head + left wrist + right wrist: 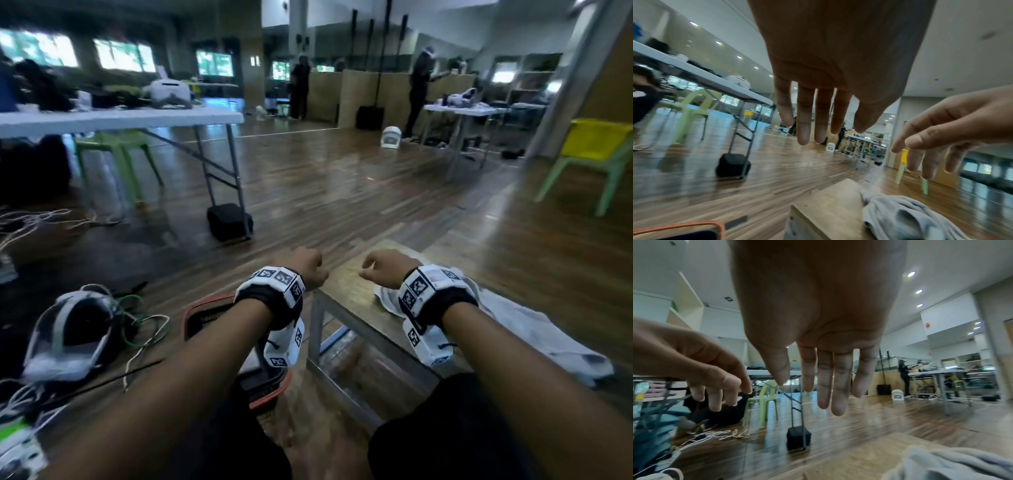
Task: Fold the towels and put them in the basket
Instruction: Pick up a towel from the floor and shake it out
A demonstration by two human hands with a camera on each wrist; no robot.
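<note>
Both arms are extended forward over the near end of a low wooden table (356,294) with a metal frame. The left hand (306,267) hangs in the air above the table's left corner; the left wrist view shows its fingers (804,123) straight, slightly spread and pointing down, holding nothing. The right hand (383,268) hangs beside it, the two apart by a narrow gap; the right wrist view shows its fingers (839,386) likewise straight and relaxed, holding nothing. Neither hand touches the fabric.

A pale grey towel (534,329) lies crumpled and unfolded on the table top, under and to the right of the right wrist. Whether it is one towel or more cannot be told.

The basket (205,308), dark with an orange-red rim, stands on the wooden floor (342,192) just left of the table, beneath the left forearm. Its contents are hidden by the arm.

On the floor further left lie a headset (73,329) and loose cables (144,325)
</note>
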